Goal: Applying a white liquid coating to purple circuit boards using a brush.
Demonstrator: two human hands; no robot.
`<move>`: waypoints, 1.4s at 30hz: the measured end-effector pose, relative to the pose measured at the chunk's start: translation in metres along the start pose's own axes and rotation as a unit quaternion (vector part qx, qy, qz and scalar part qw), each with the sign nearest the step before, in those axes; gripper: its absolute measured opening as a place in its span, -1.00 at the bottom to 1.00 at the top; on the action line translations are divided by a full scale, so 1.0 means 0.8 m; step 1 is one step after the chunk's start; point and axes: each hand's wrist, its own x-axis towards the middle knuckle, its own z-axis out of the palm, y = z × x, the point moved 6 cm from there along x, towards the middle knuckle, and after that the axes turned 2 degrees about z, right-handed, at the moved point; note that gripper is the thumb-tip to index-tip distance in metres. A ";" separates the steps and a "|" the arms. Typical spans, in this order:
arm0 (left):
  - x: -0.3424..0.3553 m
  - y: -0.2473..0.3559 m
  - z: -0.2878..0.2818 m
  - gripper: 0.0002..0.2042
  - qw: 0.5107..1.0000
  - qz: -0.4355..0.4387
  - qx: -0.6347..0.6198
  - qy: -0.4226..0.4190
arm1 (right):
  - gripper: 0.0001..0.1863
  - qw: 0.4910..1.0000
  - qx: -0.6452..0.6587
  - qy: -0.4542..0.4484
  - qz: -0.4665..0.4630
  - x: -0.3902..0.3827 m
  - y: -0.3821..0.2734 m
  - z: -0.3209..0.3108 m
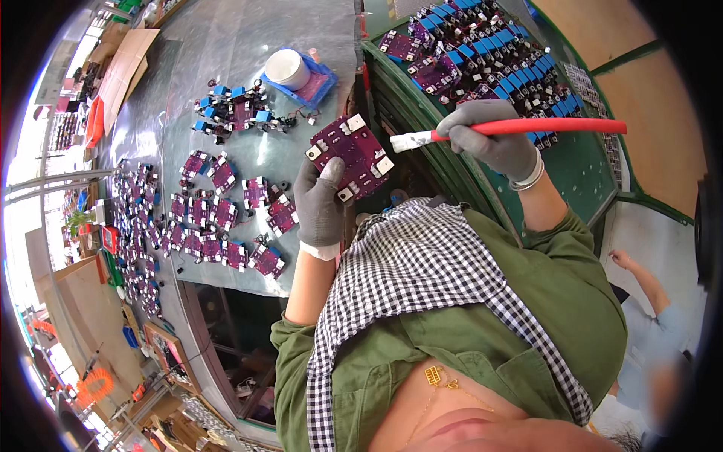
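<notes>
In a grey glove, my left hand (320, 200) grips the lower left edge of a purple circuit board (350, 157), thumb lying on its face. White connectors and pale blobs sit near the board's corners and edges. My right hand (493, 139), also gloved in grey, is closed round a brush (542, 126) with a long red handle. Its white-coated tip (410, 142) points at the board's right edge, a small gap apart from it. A white tub (288, 69) stands on a blue tray (320, 84) beyond the board.
Several purple boards (203, 211) lie spread over the green bench top (169, 98) at left, with a cluster of blue-topped boards (239, 109) farther back. On the right, a green-edged table (584, 169) bears rows of boards with blue parts (482, 56). Another person's arm (648, 282) shows at lower right.
</notes>
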 end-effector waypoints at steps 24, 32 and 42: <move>0.038 0.066 -0.207 -0.25 0.943 0.221 -0.229 0.099 | -0.80 0.823 -0.476 -0.115 -0.286 0.404 0.231 0.177; 0.101 0.077 -0.190 -0.28 0.918 0.270 -0.277 0.089 | -0.82 0.968 -0.155 -0.118 -0.159 0.357 0.162 0.134; 0.115 0.099 -0.163 -0.29 0.922 0.298 -0.220 0.114 | -0.86 0.988 0.102 -0.100 -0.049 0.309 0.079 0.184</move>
